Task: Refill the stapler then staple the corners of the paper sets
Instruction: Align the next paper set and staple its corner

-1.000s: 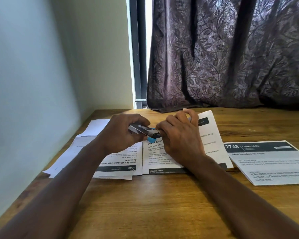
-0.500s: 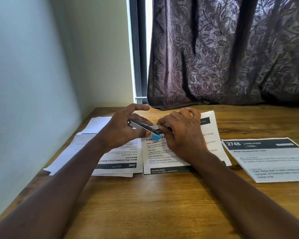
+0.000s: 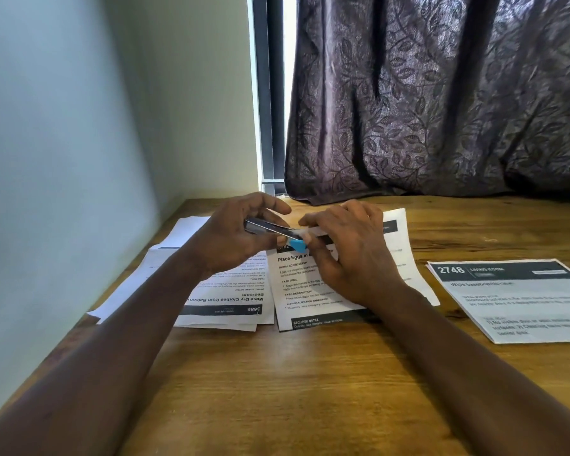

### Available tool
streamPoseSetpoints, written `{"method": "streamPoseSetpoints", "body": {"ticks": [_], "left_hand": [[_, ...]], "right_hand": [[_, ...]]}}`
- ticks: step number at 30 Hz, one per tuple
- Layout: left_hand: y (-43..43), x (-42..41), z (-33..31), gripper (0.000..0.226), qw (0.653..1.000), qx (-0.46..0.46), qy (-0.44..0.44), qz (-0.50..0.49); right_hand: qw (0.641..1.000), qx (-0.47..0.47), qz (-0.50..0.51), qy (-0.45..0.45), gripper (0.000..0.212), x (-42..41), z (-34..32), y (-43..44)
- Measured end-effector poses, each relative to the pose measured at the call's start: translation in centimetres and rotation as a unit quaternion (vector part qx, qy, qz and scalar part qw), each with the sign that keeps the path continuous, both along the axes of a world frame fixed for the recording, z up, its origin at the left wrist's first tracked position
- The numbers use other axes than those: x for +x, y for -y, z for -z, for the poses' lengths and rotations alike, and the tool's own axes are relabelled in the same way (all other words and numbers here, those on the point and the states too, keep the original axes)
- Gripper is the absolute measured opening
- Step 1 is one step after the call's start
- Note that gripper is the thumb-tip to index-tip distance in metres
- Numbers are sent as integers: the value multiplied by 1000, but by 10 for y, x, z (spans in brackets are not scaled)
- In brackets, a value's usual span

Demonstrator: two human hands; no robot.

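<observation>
Head: left hand point(image 3: 231, 246), right hand point(image 3: 352, 255) grip slim glossy stapler point(image 3: 270, 227).

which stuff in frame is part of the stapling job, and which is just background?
In the job:
dark metal stapler with blue tab, gripped by left hand, pinched by right hand
printed white paper sets: "Place Eggs", "Move Dry Clothes", "2748"
white sheets far left

Just around:
purple leaf-patterned curtain
dark window frame
wooden table

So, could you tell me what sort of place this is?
Probably a home room or small office: a wooden table in a wall corner, a leaf-patterned curtain over a window, and printed paper sets.
</observation>
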State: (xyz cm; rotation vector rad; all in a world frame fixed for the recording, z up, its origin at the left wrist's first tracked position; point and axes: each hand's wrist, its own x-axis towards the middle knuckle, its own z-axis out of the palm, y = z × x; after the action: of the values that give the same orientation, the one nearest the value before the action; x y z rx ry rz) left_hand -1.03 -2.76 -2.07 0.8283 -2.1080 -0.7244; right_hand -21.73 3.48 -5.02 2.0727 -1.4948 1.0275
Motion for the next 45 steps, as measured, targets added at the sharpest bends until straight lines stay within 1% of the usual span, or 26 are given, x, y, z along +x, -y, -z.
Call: {"method": "streamPoseSetpoints", "body": {"ticks": [2, 4, 10, 12, 16, 19, 21, 24, 25, 26, 29, 32, 35, 37, 40, 42, 45], "left_hand": [[1, 1, 0, 37, 1000, -10, -3, 3], [1, 2, 0, 38, 1000, -21, -1, 4], [4, -1, 5, 36, 997, -66, 28, -2], [5, -2, 6, 32, 996, -84, 42, -2], [8, -3, 7, 30, 995, -87, 49, 1], [7, -4, 9, 29, 994, -99, 51, -8], [7, -3, 11, 32, 995, -95, 44, 2], [7, -1, 12, 37, 997, -67, 29, 11], [8, 1, 13, 37, 998, -56, 23, 7], [9, 2, 13, 37, 999, -44, 15, -1], [12, 9, 11, 36, 999, -8, -26, -25], [15, 11, 9, 32, 996, 17, -64, -53], [17, 9, 10, 31, 991, -4, -61, -118], [18, 10, 13, 31, 986, -46, -40, -156], [19, 14, 18, 35, 971, -124, 49, -196], [20, 16, 24, 39, 964, -118, 109, -212], [20, 13, 30, 50, 956, -71, 175, -223]], "right_hand": [[999, 39, -2, -11, 48, 0, -2, -3], [997, 68, -1, -19, 54, 1, -2, -3], [998, 57, -33, 21, 42, 2, 0, 4], [997, 67, -33, 27, 39, 1, 1, 6], [996, 78, -28, 24, 34, 2, 2, 9], [996, 80, -21, 40, 35, 1, 3, 10], [995, 91, -18, 35, 43, -1, 5, 8], [990, 138, -1, 7, 67, -3, 7, 6], [989, 146, 3, 5, 70, -5, 7, 6], [990, 142, 2, 7, 68, -6, 8, 6], [993, 115, -6, 17, 50, -10, 11, 8], [993, 120, 0, 14, 38, -11, 10, 10], [992, 127, -2, 21, 31, -9, 8, 10], [992, 121, -3, 28, 30, -11, 7, 9], [993, 112, 5, 29, 31, -11, 5, 7], [993, 115, 4, 35, 32, -12, 5, 7], [993, 111, -7, 42, 32, -13, 5, 8]]}}
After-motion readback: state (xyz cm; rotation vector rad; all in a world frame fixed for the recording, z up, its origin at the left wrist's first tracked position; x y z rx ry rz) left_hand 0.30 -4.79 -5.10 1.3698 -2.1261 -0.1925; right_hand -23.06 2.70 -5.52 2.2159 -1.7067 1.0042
